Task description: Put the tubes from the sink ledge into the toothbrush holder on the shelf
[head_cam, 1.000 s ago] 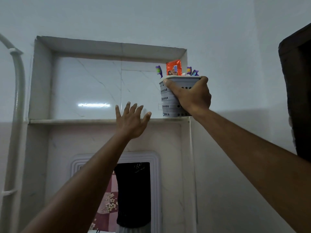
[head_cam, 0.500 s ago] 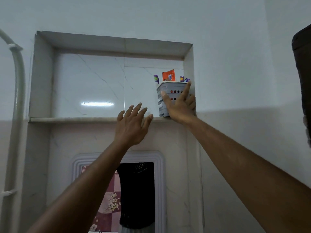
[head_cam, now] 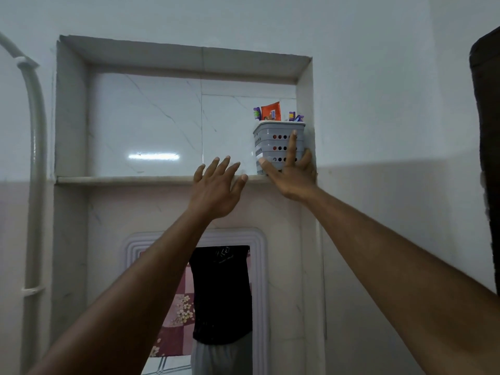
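A grey perforated toothbrush holder stands at the right end of the marble shelf, against the niche's right wall. An orange tube and purple toothbrush heads stick out of its top. My right hand lies flat against the holder's front with fingers spread, not wrapped around it. My left hand is raised with fingers spread in front of the shelf edge, just left of the holder, and holds nothing.
The shelf sits in a recessed marble niche. A white pipe runs down the left wall. Below the shelf, a white-framed mirror reflects a person in dark clothes. A dark object fills the right edge.
My right hand let go of the holder's rim, pushed it back to the niche's right wall, and now rests flat on its front. My left hand stayed raised near the shelf edge.
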Demonstrator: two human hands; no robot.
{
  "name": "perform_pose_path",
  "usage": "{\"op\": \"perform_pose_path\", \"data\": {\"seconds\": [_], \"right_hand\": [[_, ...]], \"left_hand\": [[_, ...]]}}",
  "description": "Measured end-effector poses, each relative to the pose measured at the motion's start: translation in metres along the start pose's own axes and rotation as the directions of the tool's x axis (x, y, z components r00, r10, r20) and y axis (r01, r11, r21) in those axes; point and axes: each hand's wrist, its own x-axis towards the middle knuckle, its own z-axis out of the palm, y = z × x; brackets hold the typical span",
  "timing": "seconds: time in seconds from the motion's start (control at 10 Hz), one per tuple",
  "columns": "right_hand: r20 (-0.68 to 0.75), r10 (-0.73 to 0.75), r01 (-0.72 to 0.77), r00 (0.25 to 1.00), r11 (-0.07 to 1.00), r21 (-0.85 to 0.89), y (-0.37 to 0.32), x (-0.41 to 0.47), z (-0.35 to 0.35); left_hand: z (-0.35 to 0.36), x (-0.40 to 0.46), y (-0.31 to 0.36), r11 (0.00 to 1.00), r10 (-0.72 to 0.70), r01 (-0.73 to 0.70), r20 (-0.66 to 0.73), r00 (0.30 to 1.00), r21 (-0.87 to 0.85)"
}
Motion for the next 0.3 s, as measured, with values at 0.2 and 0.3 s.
{"op": "perform_pose_path", "data": {"seconds": [0.2, 0.3], "right_hand": [[-0.287, -0.066, 0.12, 0.956, 0.977, 0.176, -0.008, -0.039, -0.01], [-0.353, -0.118, 0.192, 0.928, 0.964, 0.183, -0.016, -0.057, -0.015]], "left_hand": [[-0.014, -0.031, -0.015, 0.958, -0.014, -0.008, -0.075, 0.997, -0.286], [-0.026, -0.043, -0.017, 0.945, -0.027, -0.005, -0.091, 0.995, -0.326]]}}
